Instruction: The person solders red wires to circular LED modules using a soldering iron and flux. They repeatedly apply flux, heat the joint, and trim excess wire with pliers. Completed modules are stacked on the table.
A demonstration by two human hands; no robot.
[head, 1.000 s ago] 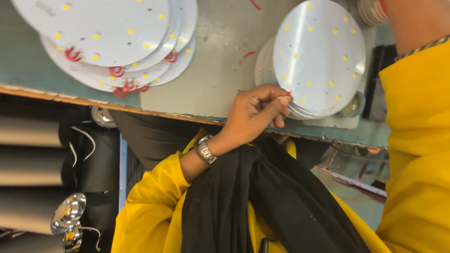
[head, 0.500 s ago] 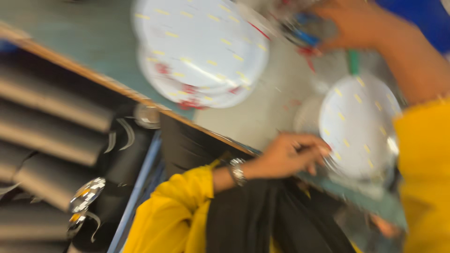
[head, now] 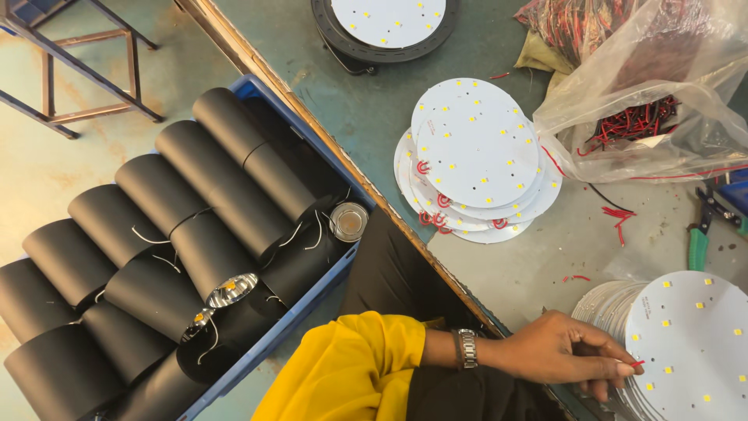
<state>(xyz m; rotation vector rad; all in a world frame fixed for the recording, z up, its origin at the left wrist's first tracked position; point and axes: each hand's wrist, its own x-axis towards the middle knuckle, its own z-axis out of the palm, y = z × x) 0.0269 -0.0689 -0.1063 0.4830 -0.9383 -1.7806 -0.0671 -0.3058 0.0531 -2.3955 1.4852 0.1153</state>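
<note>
Left hand (head: pixel 573 351), fingers pinched on a red wire (head: pixel 637 363) at the near round board stack (head: pixel 689 343): keep the grip low, pull gently; right hand unseen.

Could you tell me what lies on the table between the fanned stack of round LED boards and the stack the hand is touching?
In the head view, between the fanned stack and the near stack by the left hand, only bare table with red wire scraps.

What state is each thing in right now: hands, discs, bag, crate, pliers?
Left hand: fingertips pinching a red wire at the near disc stack's edge.
Near disc stack: flat, fanned.
Far disc stack: fanned, red wires attached.
Plastic bag: open, holding red wires.
Blue crate: full of black cylinders.
Pliers: lying untouched.
</note>
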